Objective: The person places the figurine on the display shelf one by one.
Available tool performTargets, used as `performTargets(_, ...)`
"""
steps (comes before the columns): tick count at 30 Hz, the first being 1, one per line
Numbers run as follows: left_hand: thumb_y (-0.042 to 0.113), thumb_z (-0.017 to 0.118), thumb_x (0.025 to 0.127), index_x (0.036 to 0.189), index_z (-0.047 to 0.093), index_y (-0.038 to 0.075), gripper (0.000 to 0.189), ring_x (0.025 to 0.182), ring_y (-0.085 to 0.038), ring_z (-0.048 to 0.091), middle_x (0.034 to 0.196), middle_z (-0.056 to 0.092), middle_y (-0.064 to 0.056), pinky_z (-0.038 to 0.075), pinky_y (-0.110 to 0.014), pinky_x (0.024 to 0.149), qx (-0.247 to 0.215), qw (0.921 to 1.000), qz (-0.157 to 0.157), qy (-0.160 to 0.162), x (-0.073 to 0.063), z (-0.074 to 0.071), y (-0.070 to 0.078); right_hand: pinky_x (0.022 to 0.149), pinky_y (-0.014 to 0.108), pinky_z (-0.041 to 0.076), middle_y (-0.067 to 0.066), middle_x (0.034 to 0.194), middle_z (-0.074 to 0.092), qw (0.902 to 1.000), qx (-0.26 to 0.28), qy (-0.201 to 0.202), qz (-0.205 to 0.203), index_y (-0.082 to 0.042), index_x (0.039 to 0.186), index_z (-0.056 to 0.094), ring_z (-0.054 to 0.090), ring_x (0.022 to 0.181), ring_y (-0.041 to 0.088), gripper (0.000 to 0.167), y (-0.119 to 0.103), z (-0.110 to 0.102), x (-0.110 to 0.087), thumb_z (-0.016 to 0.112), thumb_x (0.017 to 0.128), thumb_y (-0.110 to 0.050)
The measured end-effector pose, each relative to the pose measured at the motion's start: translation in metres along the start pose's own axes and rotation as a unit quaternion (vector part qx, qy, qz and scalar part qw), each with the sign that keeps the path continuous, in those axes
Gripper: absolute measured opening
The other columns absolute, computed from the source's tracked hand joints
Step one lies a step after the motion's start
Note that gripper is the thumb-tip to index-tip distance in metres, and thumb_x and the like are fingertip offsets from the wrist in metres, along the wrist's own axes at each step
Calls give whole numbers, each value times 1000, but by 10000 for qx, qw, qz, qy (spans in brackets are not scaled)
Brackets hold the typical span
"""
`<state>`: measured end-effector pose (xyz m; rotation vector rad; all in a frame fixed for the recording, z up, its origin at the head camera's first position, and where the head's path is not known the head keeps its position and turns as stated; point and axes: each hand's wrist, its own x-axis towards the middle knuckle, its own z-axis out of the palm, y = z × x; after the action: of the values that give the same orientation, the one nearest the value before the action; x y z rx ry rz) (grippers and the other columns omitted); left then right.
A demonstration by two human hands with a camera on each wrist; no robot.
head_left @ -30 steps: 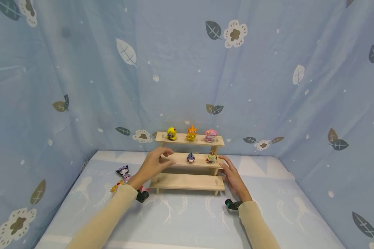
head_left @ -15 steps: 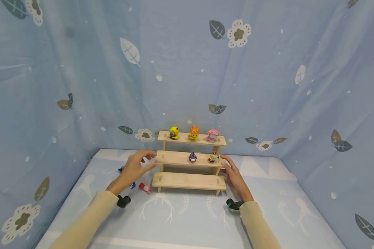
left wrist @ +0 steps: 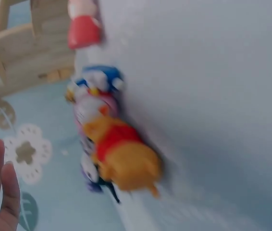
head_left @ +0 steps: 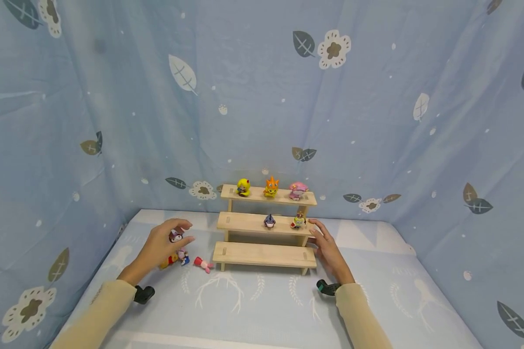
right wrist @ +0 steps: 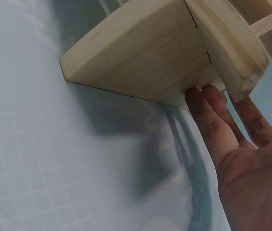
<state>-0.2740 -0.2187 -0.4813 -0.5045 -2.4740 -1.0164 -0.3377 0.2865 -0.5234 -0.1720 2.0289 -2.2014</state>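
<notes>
My left hand (head_left: 159,246) is over a cluster of small figurines at the left, thumb and fingers apart and holding nothing. In the head view a black-and-purple figurine (head_left: 176,236) shows between its thumb and fingers. A Winnie-the-Pooh figurine (left wrist: 126,154) lies against a pink one (left wrist: 95,106) and a blue-and-white one (left wrist: 102,79). Apart from these lies a pink-and-red figurine (head_left: 203,264). My right hand (head_left: 328,249) rests its extended fingers against the right side of a three-tier wooden display stand (head_left: 262,254), as the right wrist view shows close up.
Yellow (head_left: 243,187), orange (head_left: 271,187) and pink (head_left: 298,190) figurines stand on the top tier. A dark blue figurine (head_left: 269,221) and a crowned yellow one (head_left: 298,221) are on the middle tier. Blue patterned curtain (head_left: 244,97) encloses the table's back and sides.
My left hand has moved left and down from the stand's middle tier, past its left end, to the loose figurines. My right hand has stayed at the stand's right side.
</notes>
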Motion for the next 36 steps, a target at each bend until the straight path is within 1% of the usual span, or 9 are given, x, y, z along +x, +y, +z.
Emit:
performTargets(4, 24, 86, 86, 122, 68, 13, 41, 94, -26, 63, 111, 70, -7, 57, -43, 79, 167, 9991, -347, -180, -8, -7, -11, 91, 46, 54, 16, 157, 36, 10000, 3, 21, -10, -27, 155, 39, 48, 129, 43, 53, 1, 0, 1, 56, 107, -42)
performTargets(7, 24, 87, 86, 123, 67, 13, 44, 93, -25, 63, 112, 71, -9, 56, -38, 77, 289, 9982, -483, -229, -11, -10, -19, 91, 46, 54, 16, 157, 37, 10000, -2, 26, -5, -28, 154, 39, 47, 130, 45, 53, 1, 0, 1, 55, 107, -42)
performTargets(11, 24, 87, 86, 123, 67, 12, 44, 93, -25, 63, 113, 71, -9, 54, -32, 75, 356, 9968, -661, -270, -13, -11, -29, 92, 47, 54, 16, 156, 38, 10000, 31, 32, -18, -28, 154, 40, 48, 129, 43, 52, 1, -1, 1, 56, 107, -42)
performTargets(14, 22, 85, 87, 124, 67, 11, 42, 95, -26, 63, 116, 70, -10, 55, -36, 78, 353, 9955, -802, -371, -13, -12, -34, 93, 48, 53, 15, 157, 38, 10000, 19, 29, -25, -28, 154, 40, 49, 128, 41, 52, 1, -1, 0, 56, 106, -42)
performTargets(18, 20, 83, 90, 127, 66, 10, 42, 99, -29, 63, 120, 69, -13, 55, -46, 82, 369, 9932, -975, -512, -12, -12, -39, 95, 49, 52, 14, 158, 35, 10000, -79, 12, 17, -30, 154, 40, 49, 129, 40, 53, 1, -1, 1, 56, 106, -44)
performTargets(21, 22, 80, 92, 129, 64, 9, 43, 102, -32, 62, 122, 67, -16, 56, -51, 83, 408, 9911, -1118, -595, -10, -12, -42, 96, 49, 51, 13, 159, 35, 9999, -110, 14, 47, -31, 154, 40, 48, 131, 41, 52, 1, -1, 1, 55, 106, -45)
performTargets(23, 24, 79, 93, 130, 63, 9, 43, 104, -34, 62, 124, 65, -17, 56, -53, 84, 404, 9889, -1275, -640, -9, -10, -44, 96, 49, 51, 13, 159, 35, 9999, -94, 18, 42, -31, 154, 40, 47, 131, 41, 51, 1, -1, 1, 55, 106, -44)
performTargets(29, 27, 78, 95, 132, 61, 6, 46, 108, -36, 61, 127, 62, -20, 57, -52, 88, 351, 9797, -1796, -819, -4, -5, -52, 95, 48, 51, 13, 158, 35, 9999, -115, 52, -20, -30, 154, 40, 49, 128, 40, 51, 1, 0, 1, 54, 107, -43)
performTargets(36, 28, 77, 95, 134, 59, 2, 50, 107, -38, 59, 128, 60, -25, 58, -48, 85, 285, 9724, -2070, -1041, -1, -4, -57, 93, 47, 52, 14, 158, 36, 9999, -57, 92, -19, -30, 153, 41, 50, 127, 39, 50, 1, 1, 0, 55, 107, -41)
